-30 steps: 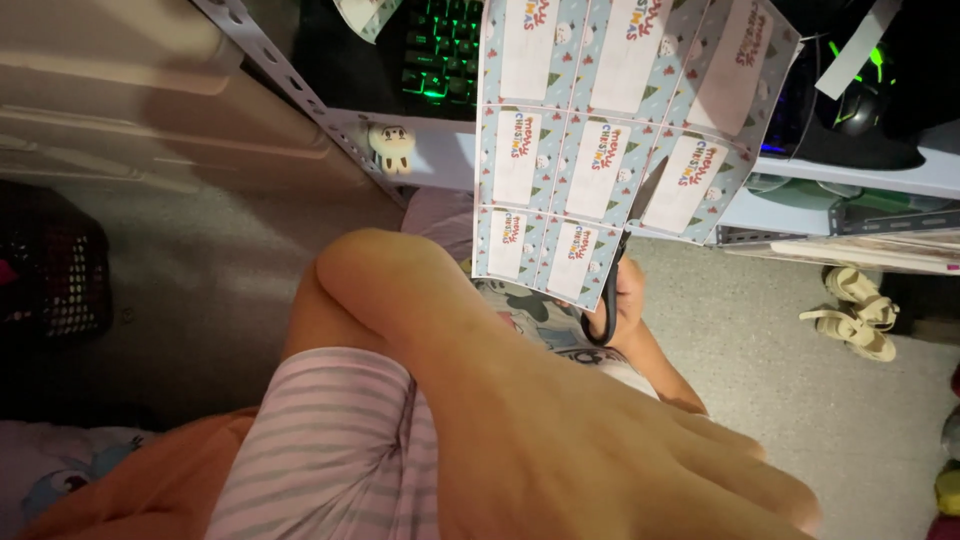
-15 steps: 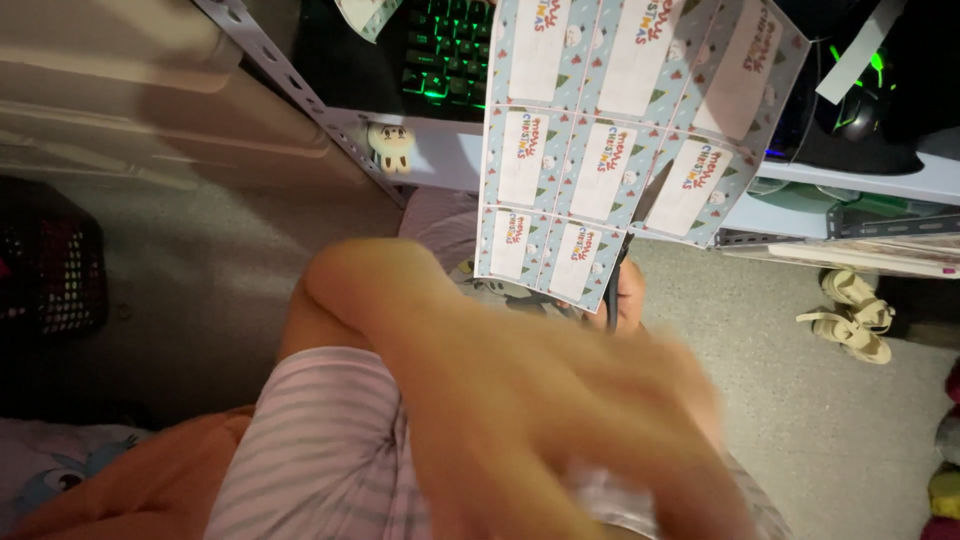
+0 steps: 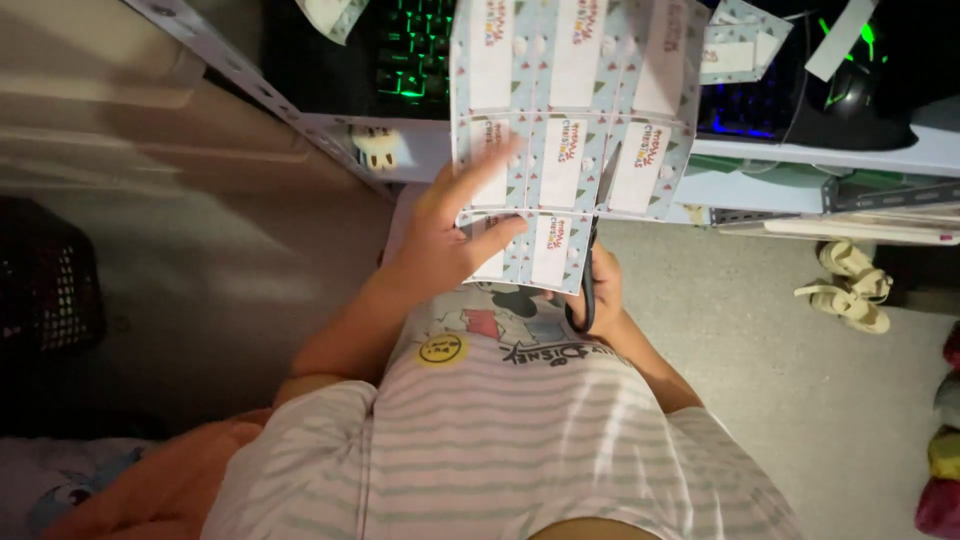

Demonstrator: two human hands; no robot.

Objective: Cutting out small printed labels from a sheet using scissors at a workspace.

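Observation:
A printed paper sheet (image 3: 575, 110) of pale blue gift labels with white blanks hangs in front of the desk edge. My left hand (image 3: 455, 235) grips its lower left corner, thumb on the front. My right hand (image 3: 600, 290) is mostly hidden under the sheet and holds black-handled scissors (image 3: 590, 265), whose blades run up through a cut between two label columns. A striped shirt with a cartoon print fills the lower frame.
A white desk (image 3: 830, 160) carries a green-lit keyboard (image 3: 410, 50), a black mouse (image 3: 850, 90) and cut paper scraps (image 3: 735, 40). A dark basket (image 3: 45, 280) stands left. Beige sandals (image 3: 850, 285) lie on the grey floor at right.
My left arm, which filled the foreground, has swung up and taken hold of the sheet's lower left corner. The sheet and scissors stay about where they were.

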